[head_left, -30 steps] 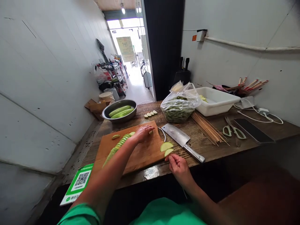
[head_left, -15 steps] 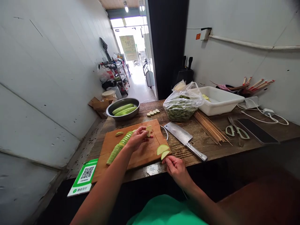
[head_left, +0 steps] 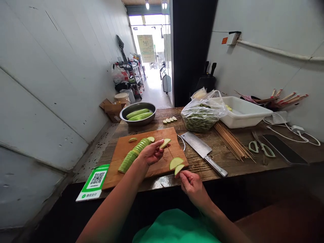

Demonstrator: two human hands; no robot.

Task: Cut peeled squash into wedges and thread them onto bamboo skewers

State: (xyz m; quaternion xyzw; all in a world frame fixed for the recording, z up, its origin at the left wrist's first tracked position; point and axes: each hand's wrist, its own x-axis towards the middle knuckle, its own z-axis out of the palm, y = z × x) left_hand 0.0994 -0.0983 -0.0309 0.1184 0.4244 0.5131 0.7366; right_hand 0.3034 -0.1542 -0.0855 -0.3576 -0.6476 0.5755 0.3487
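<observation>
My left hand [head_left: 152,153] is above the wooden cutting board [head_left: 149,172], pinching a pale half-round zucchini slice [head_left: 165,143]. Closed at the board's right front corner, my right hand [head_left: 192,185] grips a thin bamboo skewer whose tip [head_left: 170,151] shows past two threaded slices [head_left: 176,163]. The skewer's lower part is mostly hidden by the fingers. A long row of cut zucchini slices [head_left: 133,155] leans along the board beside my left wrist. One loose piece [head_left: 133,139] lies behind the row.
A cleaver [head_left: 199,148] lies right of the board, near bamboo skewers [head_left: 233,140], scissors [head_left: 262,146] and a phone [head_left: 285,148]. Behind are a bowl [head_left: 124,118] of whole zucchini, several slices [head_left: 170,120], a plastic bag [head_left: 202,116] of green vegetables and a white tub [head_left: 249,119].
My left hand has moved slightly toward the right hand, turning its slice flatter and nearer the skewer tip. My right hand keeps its grip. The whole view has shifted a little.
</observation>
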